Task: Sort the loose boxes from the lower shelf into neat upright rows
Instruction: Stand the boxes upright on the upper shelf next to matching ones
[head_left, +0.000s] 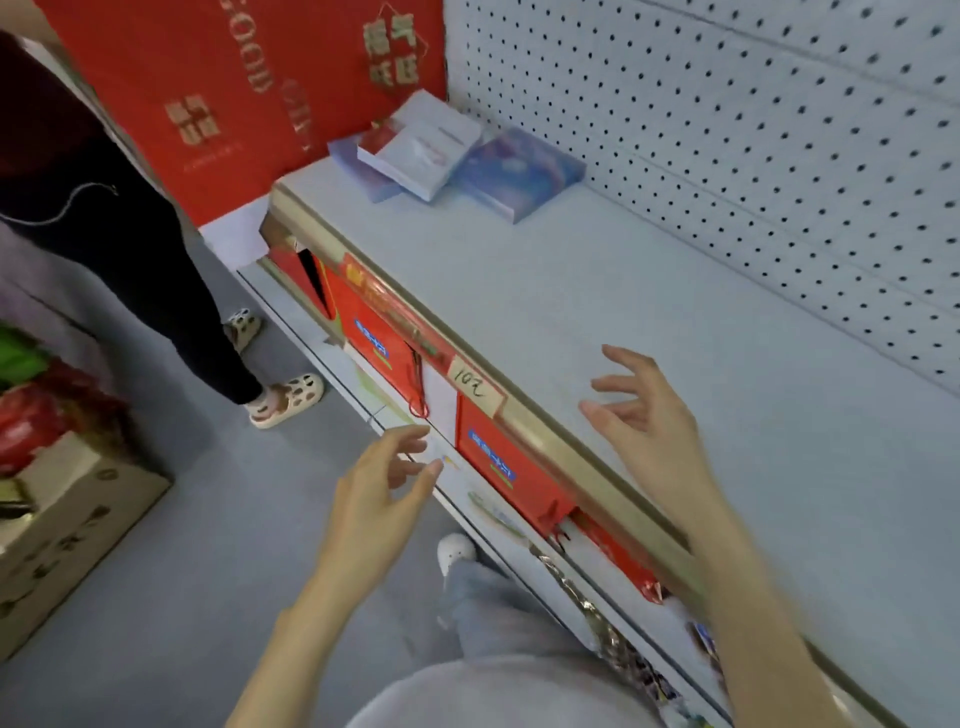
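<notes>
Three flat boxes lie loose at the far left end of the pale upper shelf (649, 332): a white box (421, 150) on top of a lilac one (358, 169), and a blue-purple box (519, 174) beside them. My right hand (644, 415) hovers empty over the shelf's front edge, fingers spread. Below and in front of the shelf my left hand (379, 483) hangs in the air, fingers apart and empty. Red boxes (374, 332) stand upright on the lower shelf under the gold rail (519, 400); another red box (498, 467) stands to their right.
A white pegboard wall (753, 156) backs the shelf. Large red gift bags (208, 104) stand at the left end. A person's legs in dark trousers (156, 270) stand in the aisle. A cardboard carton (67, 530) with goods sits on the floor at left.
</notes>
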